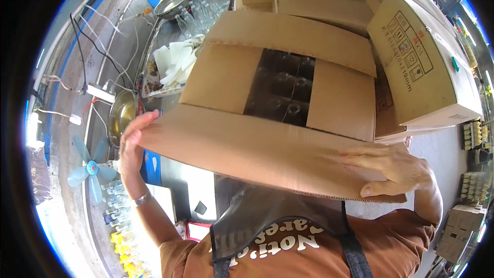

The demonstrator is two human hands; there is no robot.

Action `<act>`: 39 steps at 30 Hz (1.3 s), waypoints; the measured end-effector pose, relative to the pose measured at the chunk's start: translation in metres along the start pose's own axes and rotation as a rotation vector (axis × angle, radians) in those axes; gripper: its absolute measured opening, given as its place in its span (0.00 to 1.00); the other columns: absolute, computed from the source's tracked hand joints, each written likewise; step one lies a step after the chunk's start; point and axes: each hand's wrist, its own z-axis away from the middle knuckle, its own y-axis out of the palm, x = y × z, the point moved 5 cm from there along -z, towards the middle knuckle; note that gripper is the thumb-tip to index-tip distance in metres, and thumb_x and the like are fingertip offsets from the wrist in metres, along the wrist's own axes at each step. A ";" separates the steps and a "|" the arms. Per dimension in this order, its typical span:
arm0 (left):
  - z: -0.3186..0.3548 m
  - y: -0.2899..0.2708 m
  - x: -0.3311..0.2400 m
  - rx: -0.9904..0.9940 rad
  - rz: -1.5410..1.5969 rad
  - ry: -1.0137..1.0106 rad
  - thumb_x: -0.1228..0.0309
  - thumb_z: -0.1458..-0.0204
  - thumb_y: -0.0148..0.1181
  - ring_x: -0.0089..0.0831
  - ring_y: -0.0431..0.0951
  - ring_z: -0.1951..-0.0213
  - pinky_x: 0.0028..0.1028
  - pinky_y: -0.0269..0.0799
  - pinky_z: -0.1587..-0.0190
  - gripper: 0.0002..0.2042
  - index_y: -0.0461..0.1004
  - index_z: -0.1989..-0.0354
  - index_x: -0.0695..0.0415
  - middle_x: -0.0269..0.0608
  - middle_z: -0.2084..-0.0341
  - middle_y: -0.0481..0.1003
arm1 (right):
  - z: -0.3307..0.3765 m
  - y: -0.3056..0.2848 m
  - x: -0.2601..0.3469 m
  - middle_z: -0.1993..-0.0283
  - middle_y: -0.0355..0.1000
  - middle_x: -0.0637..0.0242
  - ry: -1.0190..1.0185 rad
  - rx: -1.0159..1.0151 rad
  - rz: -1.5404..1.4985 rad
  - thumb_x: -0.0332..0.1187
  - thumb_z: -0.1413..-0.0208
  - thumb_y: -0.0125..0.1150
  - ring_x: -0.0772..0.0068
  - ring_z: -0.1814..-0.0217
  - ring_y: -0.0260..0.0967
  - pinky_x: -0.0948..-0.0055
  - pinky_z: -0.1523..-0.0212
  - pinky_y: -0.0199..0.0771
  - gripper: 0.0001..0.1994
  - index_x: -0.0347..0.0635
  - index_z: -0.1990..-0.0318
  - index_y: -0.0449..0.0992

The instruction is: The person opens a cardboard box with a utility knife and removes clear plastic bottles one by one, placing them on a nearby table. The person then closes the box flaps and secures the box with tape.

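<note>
A large brown cardboard box stands right in front of me with its top flaps apart. Through the gap in the middle, several clear glass bottles show in dark compartments. The long near flap slants out toward my body. My left hand is at the flap's left end, fingers stretched along its corner; part of the fingers is hidden. On the flap's right part lies my right hand, fingers extended flat over the cardboard and thumb spread toward the near edge.
More cardboard boxes are stacked behind and right of the open one. At the far left are glass bottles, a metal bowl and white sheet-like pieces. A blue fan and bottles with yellow parts stand left.
</note>
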 end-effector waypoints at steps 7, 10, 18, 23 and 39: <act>0.048 0.056 0.074 0.381 -0.578 -0.080 0.72 0.55 0.68 0.42 0.48 0.27 0.40 0.45 0.28 0.41 0.57 0.30 0.55 0.47 0.28 0.50 | -0.046 0.104 -0.029 0.25 0.44 0.49 0.362 -0.319 0.585 0.46 0.60 0.74 0.49 0.21 0.37 0.41 0.29 0.43 0.49 0.40 0.30 0.56; 0.010 0.071 0.078 -0.042 -0.749 0.117 0.66 0.56 0.71 0.49 0.49 0.29 0.44 0.46 0.29 0.46 0.51 0.29 0.58 0.55 0.28 0.46 | -0.044 0.123 -0.042 0.24 0.42 0.50 0.557 -0.647 0.692 0.42 0.64 0.77 0.47 0.21 0.34 0.40 0.29 0.39 0.51 0.40 0.30 0.55; -0.068 0.082 0.108 -0.563 -0.444 -0.066 0.47 0.49 0.63 0.49 0.73 0.47 0.39 0.68 0.46 0.34 0.68 0.43 0.64 0.54 0.49 0.73 | -0.041 0.135 -0.092 0.31 0.59 0.51 0.590 -1.445 0.714 0.43 0.41 0.54 0.42 0.26 0.46 0.47 0.29 0.43 0.28 0.33 0.38 0.66; -0.052 0.092 0.102 -0.699 -0.585 -0.023 0.49 0.47 0.61 0.51 0.75 0.60 0.42 0.71 0.58 0.28 0.71 0.52 0.64 0.54 0.61 0.73 | -0.047 0.120 -0.120 0.38 0.66 0.54 0.480 -1.614 0.798 0.44 0.36 0.41 0.46 0.30 0.53 0.48 0.31 0.46 0.24 0.35 0.46 0.73; -0.065 0.249 -0.001 0.107 -0.894 0.660 0.70 0.48 0.58 0.40 0.69 0.41 0.51 0.54 0.33 0.16 0.74 0.51 0.57 0.44 0.55 0.76 | -0.037 0.064 -0.119 0.41 0.69 0.61 0.256 -1.264 0.561 0.23 0.47 0.57 0.57 0.33 0.60 0.47 0.34 0.59 0.17 0.43 0.48 0.73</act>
